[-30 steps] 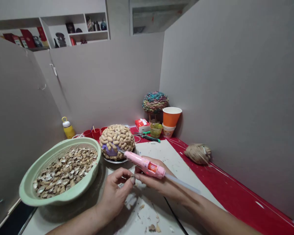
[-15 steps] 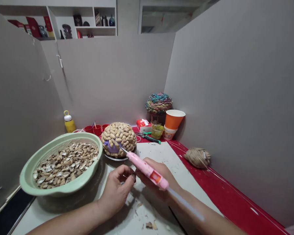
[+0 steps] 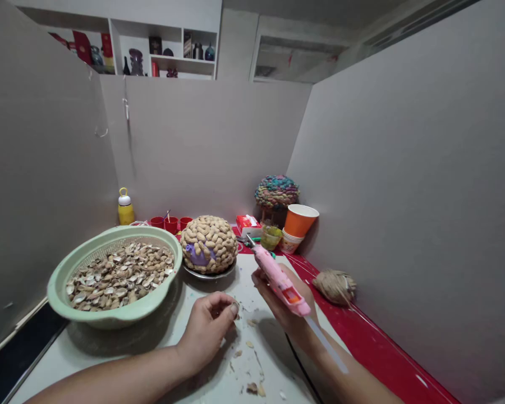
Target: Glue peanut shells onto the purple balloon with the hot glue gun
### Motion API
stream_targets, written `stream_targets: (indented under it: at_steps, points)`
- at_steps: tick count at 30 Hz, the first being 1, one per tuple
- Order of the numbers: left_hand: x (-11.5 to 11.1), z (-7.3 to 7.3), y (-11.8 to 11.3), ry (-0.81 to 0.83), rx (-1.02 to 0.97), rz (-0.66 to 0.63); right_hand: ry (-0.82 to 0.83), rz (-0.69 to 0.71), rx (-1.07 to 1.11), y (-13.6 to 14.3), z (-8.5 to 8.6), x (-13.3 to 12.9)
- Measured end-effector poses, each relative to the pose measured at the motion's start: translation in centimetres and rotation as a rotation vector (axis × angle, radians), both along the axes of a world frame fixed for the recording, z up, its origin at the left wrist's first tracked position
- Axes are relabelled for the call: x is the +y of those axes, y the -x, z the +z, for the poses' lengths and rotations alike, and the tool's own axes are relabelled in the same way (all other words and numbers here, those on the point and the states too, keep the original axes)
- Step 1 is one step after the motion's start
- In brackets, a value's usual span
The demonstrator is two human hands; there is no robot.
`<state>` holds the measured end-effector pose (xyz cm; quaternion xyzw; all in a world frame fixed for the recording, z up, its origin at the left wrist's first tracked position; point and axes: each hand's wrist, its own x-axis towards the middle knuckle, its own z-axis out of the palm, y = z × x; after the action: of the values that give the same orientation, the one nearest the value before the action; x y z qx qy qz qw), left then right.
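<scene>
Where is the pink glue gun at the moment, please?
In the head view, the pink glue gun is in the right hand, its nozzle pointing up toward the red tissue pack.

Grey walls (image 3: 202, 146) dimly lit, soft shadows thrown on white table (image 3: 208, 387) under green basin (image 3: 59, 294), fine detail slightly smeared, frame edges stretched by wide lens.

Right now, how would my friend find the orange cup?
Start at the big green basket of shells, then go right, past the peanut-covered ball. Near the right wall, the orange cup sits tilted above paler, patterned cups. It's the only bright orange one, with a white inside.
</scene>
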<state>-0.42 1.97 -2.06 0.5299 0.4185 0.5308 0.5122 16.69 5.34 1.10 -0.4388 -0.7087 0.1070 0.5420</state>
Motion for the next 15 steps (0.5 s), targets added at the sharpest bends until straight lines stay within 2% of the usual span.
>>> stream_targets:
  at_steps: [6, 11, 15]
  points:
    - [0.4, -0.9, 0.1, -0.120, 0.130, 0.008, -0.038, 0.003, -0.015, -0.4, -0.5, 1.8]
    - [0.4, -1.0, 0.3, -0.238, 0.229, 0.063, -0.056, -0.034, 0.009, -1.6, -0.4, 3.2]
    - [-0.1, -1.0, 0.3, -0.351, 0.321, 0.047, -0.035, -0.058, 0.037, -2.3, -0.5, 3.8]
